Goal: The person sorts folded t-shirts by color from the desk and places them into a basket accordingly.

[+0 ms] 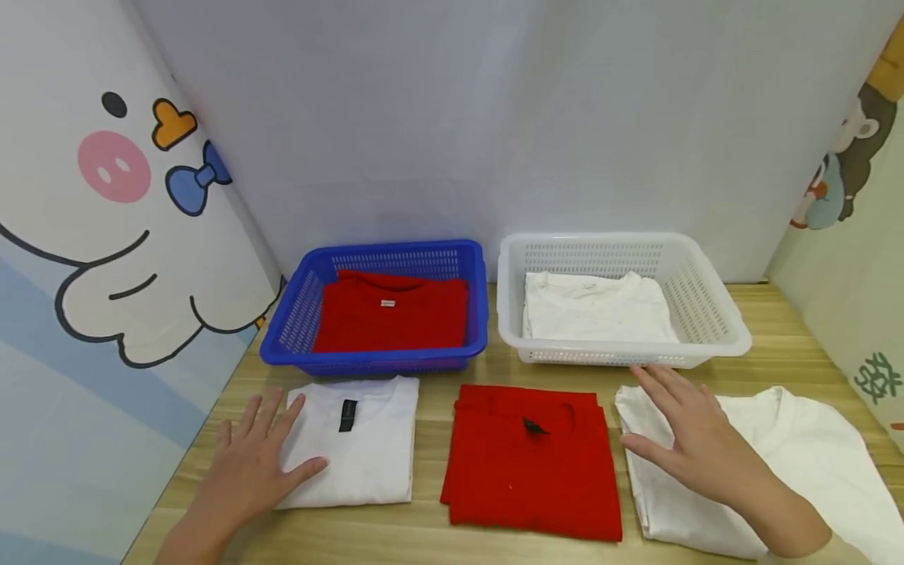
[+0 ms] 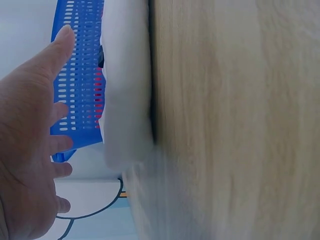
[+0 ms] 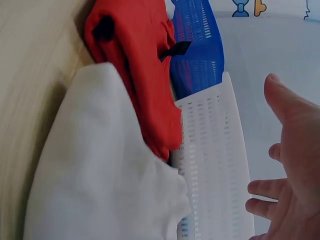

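My left hand, fingers spread, hovers at the left edge of a folded white T-shirt with a black neck label. In the left wrist view that hand has nothing in its fingers and stands apart from the shirt's thick folded edge. A folded red T-shirt with a dark label lies in the middle. Over another folded white T-shirt at the right is my right hand, its fingers extended. The right wrist view shows this hand holding nothing, above the white shirt.
Behind the shirts stand a blue basket with a folded red shirt in it and a white basket with a folded white shirt. A pale curtain hangs at the back. Printed panels flank the wooden table.
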Demonstrator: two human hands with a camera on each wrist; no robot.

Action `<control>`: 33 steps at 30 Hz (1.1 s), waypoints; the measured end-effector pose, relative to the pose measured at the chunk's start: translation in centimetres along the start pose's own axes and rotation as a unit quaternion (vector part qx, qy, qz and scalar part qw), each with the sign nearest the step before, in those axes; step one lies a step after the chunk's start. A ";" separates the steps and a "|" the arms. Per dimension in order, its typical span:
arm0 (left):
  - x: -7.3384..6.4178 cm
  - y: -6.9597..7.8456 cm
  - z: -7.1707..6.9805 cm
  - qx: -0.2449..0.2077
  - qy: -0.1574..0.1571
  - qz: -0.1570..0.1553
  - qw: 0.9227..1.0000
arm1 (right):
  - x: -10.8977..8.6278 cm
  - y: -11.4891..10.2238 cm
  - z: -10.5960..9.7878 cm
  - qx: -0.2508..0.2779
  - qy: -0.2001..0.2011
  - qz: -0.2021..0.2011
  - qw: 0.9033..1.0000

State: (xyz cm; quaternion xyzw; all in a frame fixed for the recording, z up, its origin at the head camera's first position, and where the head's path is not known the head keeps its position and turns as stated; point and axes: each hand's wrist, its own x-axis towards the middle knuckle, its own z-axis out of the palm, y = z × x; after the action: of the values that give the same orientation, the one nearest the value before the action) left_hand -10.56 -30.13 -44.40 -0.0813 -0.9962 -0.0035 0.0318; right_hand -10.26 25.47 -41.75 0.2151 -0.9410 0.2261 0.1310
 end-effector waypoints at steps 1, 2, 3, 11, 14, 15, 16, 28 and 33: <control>0.1 0.0 0.0 -0.001 -0.001 0.000 1.000 | 0.4 -0.3 0.3 0.004 -0.002 -0.004 1.000; 0.2 0.1 0.1 -0.003 -0.002 0.000 1.000 | 0.8 -0.7 0.6 0.006 -0.006 -0.009 1.000; 0.3 0.1 0.2 -0.005 -0.002 -0.001 1.000 | 1.2 -1.0 0.9 0.008 -0.012 -0.011 1.000; 1.0 -0.3 0.8 -0.019 0.003 -0.005 1.000 | 4.0 -5.0 3.3 0.021 -0.057 -0.033 0.998; 1.2 -0.7 1.0 -0.023 0.012 -0.003 1.000 | 5.1 -6.8 4.5 0.027 -0.076 -0.048 0.996; 1.2 -0.8 1.1 -0.024 0.013 -0.003 1.000 | 5.5 -7.5 4.9 0.028 -0.086 -0.052 0.995; 1.2 -0.9 1.1 -0.026 0.016 -0.003 1.000 | 5.9 -8.1 5.3 0.033 -0.099 -0.056 0.993; 1.1 -1.1 1.0 -0.073 -0.031 -0.068 0.995 | 9.5 -15.3 11.1 0.238 -0.230 0.032 0.943; 1.5 -1.0 0.5 -0.126 -0.063 -0.093 0.986 | 10.8 -16.5 12.5 0.322 -0.224 0.100 0.914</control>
State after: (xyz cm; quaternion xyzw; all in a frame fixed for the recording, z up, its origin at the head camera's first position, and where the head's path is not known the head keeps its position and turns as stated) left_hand -12.27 -30.91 -44.82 0.0081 -0.9910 -0.1264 -0.0422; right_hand -13.92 2.44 -42.68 0.1953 -0.8387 0.4743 -0.1830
